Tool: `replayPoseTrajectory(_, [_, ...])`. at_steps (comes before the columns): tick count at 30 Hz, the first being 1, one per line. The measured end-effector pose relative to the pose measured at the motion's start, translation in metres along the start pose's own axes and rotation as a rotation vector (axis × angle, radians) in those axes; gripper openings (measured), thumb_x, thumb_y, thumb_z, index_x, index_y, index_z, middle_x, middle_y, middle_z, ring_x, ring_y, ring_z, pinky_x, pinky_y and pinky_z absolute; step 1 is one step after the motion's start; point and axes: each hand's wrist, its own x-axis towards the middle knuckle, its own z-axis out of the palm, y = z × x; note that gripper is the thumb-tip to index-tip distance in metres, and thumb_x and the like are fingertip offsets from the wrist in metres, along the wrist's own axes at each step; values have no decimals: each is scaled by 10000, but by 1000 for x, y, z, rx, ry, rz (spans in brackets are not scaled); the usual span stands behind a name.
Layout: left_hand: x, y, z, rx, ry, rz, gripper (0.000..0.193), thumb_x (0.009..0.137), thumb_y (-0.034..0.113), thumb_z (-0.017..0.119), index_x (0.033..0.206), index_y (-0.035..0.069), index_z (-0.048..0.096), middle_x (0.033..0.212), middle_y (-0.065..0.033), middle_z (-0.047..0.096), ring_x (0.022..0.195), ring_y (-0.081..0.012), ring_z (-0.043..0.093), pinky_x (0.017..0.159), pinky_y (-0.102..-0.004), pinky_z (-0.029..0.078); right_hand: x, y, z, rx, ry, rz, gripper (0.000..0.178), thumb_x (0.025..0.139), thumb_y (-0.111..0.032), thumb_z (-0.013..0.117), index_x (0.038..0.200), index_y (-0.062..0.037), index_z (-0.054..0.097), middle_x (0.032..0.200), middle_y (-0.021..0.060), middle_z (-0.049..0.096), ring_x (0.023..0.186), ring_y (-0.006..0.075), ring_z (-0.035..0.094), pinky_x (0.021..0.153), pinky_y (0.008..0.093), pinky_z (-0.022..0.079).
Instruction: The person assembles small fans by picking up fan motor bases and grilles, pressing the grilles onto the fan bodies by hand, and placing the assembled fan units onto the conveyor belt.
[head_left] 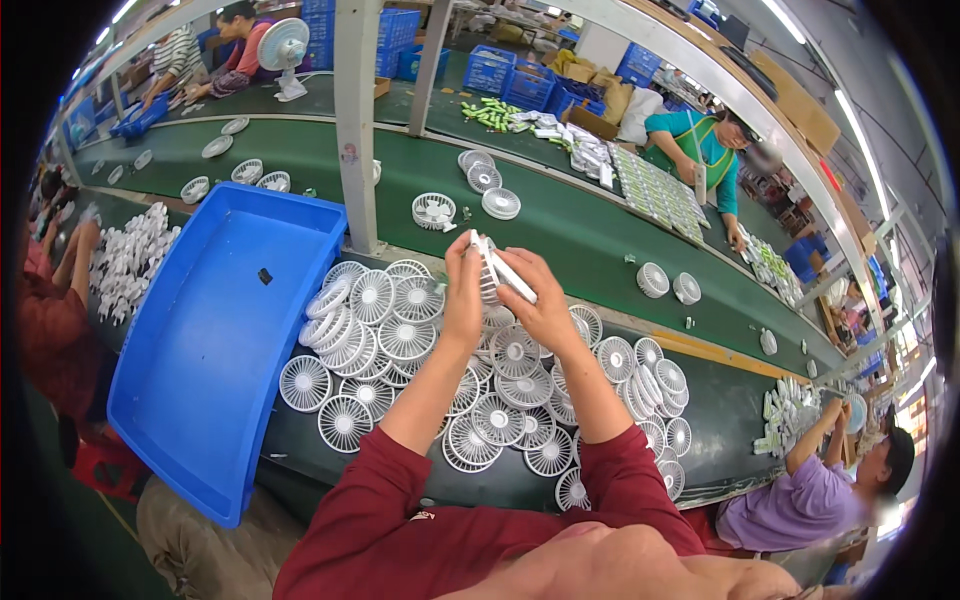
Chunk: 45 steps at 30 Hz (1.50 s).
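Observation:
Up over the near edge of the belt, my left hand [463,292] is closed around a white fan grille [488,270], seen nearly edge-on. Close against it on the right, my right hand [545,305] grips a white fan part [515,276], also edge-on; its exact shape is hidden by the fingers. Below my forearms spreads a heap of round white fan grilles [497,418], overlapping on the dark green bench. More grilles [372,298] are piled to the left of my hands, and another cluster [646,378] lies to the right.
A large blue tray [200,350] with a small dark piece inside stands at left. Beyond the heap, a green conveyor belt [580,255] carries scattered fan heads [434,211]. A white post [356,130] rises behind the tray. Co-workers sit across the belt and on both sides.

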Motion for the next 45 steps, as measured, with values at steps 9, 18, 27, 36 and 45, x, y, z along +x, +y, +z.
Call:
replayPoseTrajectory(9, [2, -8, -4, -458, 12, -589, 424, 1002, 365, 350, 1239, 52, 509, 1196, -140, 592, 1090, -275, 595, 910, -469, 508, 11, -36, -27, 374, 97, 513, 444, 779, -124, 710, 1194, -73, 561, 934, 43, 633, 720, 71, 598, 542, 230, 502])
replayPoseTrajectory(18, [-2, -6, -5, -495, -45, -638, 393, 1002, 397, 394, 1223, 98, 523, 1158, -73, 613, 1050, -209, 609, 867, -376, 519, -10, -22, -8, -66, -76, -7, 677, 789, -435, 681, 1347, -116, 471, 1387, 179, 410, 1249, 397, 389, 1037, 483, 335])
replayPoseTrajectory(27, [-22, 1, 16, 37, -1, -52, 400, 1015, 326, 355, 1276, 35, 437, 1177, -60, 485, 1059, -140, 494, 914, -300, 410, -13, -23, 15, 432, 0, 184, 742, 904, -561, 467, 1411, -38, 329, 1406, 211, 375, 1308, 382, 360, 1091, 428, 285])
replayPoseTrajectory(36, [-18, 5, 14, -215, 23, -291, 346, 1016, 329, 383, 1222, 61, 458, 1115, -48, 517, 1006, -135, 546, 847, -299, 463, -10, -13, 22, 116, 54, 24, 723, 924, -572, 406, 1390, -24, 343, 1360, 197, 411, 1280, 341, 403, 1063, 392, 312])
replayPoseTrajectory(45, [-28, 0, 21, 413, 17, 312, 423, 1035, 300, 314, 1317, 2, 418, 1284, -94, 451, 1141, -191, 493, 967, -319, 382, -3, -32, 26, 694, 51, 307, 503, 1011, -374, 326, 1371, -25, 358, 1315, 129, 453, 1224, 224, 437, 1028, 319, 329])
